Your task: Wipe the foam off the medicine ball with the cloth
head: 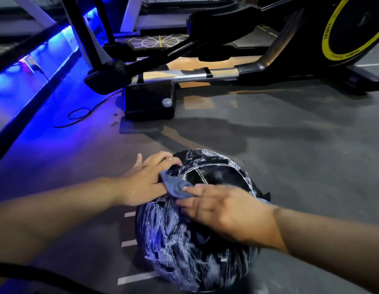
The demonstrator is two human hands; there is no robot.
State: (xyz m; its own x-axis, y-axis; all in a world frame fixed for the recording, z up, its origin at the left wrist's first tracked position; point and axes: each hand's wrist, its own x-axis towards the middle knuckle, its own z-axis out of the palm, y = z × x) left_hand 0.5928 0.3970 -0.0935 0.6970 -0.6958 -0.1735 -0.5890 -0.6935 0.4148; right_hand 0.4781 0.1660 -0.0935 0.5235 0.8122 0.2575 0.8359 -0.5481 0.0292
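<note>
Fingers (189, 203) of the right hand (216, 211) lie straight and close together, pressing the blue cloth (175, 186) onto the top of the medicine ball (190, 257). The cloth's bunched end pokes out past their tips and touches the left hand (146, 179), whose spread fingers rest on the ball's upper left. White foam (163, 236) streaks the ball, which sits on the grey floor (290, 155) near an elliptical trainer (354, 28).

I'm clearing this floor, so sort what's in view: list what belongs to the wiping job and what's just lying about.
Job: medicine ball, foam on it, blue cloth, left hand on the ball, right hand pressing the cloth.
Lying about: elliptical trainer, black cable on the floor.
</note>
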